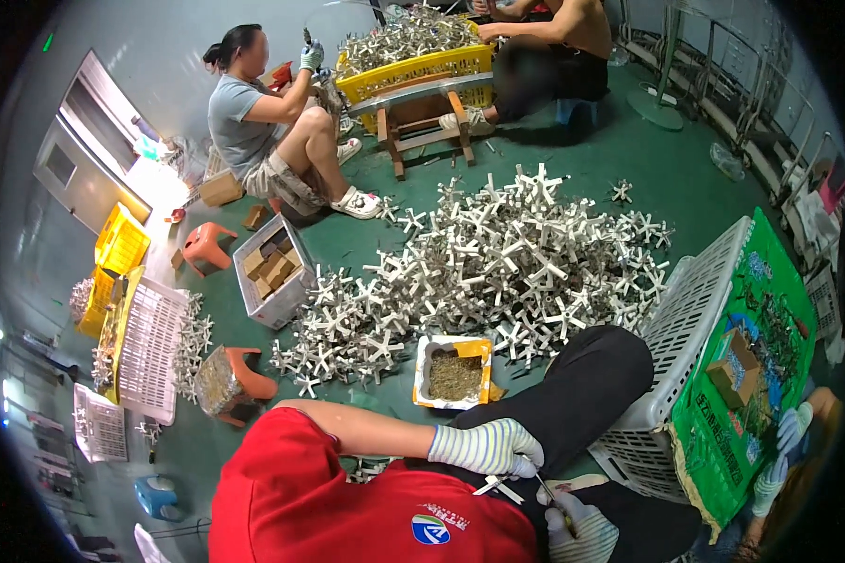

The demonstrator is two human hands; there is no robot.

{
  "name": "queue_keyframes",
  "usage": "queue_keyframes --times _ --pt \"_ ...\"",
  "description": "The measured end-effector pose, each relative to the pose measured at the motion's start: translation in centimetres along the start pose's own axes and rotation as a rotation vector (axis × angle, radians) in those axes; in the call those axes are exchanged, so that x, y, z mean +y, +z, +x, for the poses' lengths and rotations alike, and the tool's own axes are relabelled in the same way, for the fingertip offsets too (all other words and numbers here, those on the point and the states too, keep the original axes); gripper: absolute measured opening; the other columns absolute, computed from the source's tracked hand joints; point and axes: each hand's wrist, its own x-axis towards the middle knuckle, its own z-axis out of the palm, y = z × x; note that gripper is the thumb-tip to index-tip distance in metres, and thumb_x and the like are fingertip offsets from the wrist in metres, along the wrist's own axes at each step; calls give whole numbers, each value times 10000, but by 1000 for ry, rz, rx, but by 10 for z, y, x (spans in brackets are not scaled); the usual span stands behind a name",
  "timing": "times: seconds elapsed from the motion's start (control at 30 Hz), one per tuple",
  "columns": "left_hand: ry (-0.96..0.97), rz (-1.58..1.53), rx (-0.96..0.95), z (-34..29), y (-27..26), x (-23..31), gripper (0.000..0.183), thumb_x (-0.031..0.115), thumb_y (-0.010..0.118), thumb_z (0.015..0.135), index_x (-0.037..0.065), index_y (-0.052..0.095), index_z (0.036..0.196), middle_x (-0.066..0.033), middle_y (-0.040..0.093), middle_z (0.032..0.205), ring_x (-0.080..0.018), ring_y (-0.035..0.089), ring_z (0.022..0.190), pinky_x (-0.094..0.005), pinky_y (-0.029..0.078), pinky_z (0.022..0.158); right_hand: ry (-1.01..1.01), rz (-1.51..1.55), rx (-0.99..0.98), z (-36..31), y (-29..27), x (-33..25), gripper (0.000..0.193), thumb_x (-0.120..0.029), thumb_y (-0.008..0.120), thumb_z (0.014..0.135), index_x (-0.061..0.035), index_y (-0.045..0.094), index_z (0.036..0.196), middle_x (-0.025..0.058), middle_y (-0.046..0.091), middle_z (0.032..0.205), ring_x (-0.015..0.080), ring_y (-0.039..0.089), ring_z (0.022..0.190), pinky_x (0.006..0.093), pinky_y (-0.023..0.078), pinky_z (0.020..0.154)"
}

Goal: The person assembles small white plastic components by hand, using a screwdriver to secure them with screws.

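Note:
My left hand point(490, 446), in a striped knit glove, is closed over a white branched part point(499, 489), close to my red shirt. Its fingertips meet the tip of a thin metal-shafted tool point(545, 488) that my right hand point(587, 535) grips. The right hand wears the same kind of glove, and its fingers wrap round the tool's handle. The exact kind of tool is too small to make out. Beyond my knees, a square white-and-orange box point(422, 375) of brown grains sits before a large heap of star-shaped white parts point(516, 253).
To the right, a white crate point(690, 328) adjoins a green sack surface point(714, 450); another person's gloved hands point(793, 427) work there. A grey bin point(291, 300) of brown blocks and orange stools point(209, 246) stand left. Two people sit by a yellow crate point(422, 77) ahead.

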Motion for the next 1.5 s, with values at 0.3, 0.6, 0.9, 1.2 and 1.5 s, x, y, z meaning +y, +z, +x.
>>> queue_keyframes --times 0.3,0.6,0.9,1.2,1.5 --pt "-34 82 12 -4 5 -2 224 212 708 964 24 751 1077 -92 742 818 -173 711 765 -330 558 702 570 960 -185 12 -3 15 264 -173 683 993 -34 736 1211 -17 640 784 48 507 558 210 390 508" --pt "-78 19 -17 -5 4 11 202 197 734 951 24 739 1057 -93 748 861 -180 726 797 -327 592 703 -139 -92 57 -8 24 38 425 -265 747 872 -87 673 1250 97 703 961 278 685 724 442 554 661" --pt "88 227 4 19 -5 -2 153 88 743 915 -29 744 1014 -88 707 738 -152 716 684 -309 558 627 147 301 53 6 36 38 235 -115 688 905 17 744 1091 192 754 997 280 732 835 371 574 748" --pt "-115 143 -13 11 10 5 159 115 729 935 -23 738 1013 -97 712 765 -160 691 681 -301 533 657 671 964 -382 7 9 62 275 -279 685 953 -47 776 1068 22 676 733 72 591 605 240 464 576" --pt "258 232 81 35 -3 67 177 115 761 867 2 744 1003 -90 746 906 -180 710 865 -329 552 814 629 1119 210 -33 -3 87 335 -315 711 948 -32 740 1126 -12 617 760 20 490 580 186 360 535"
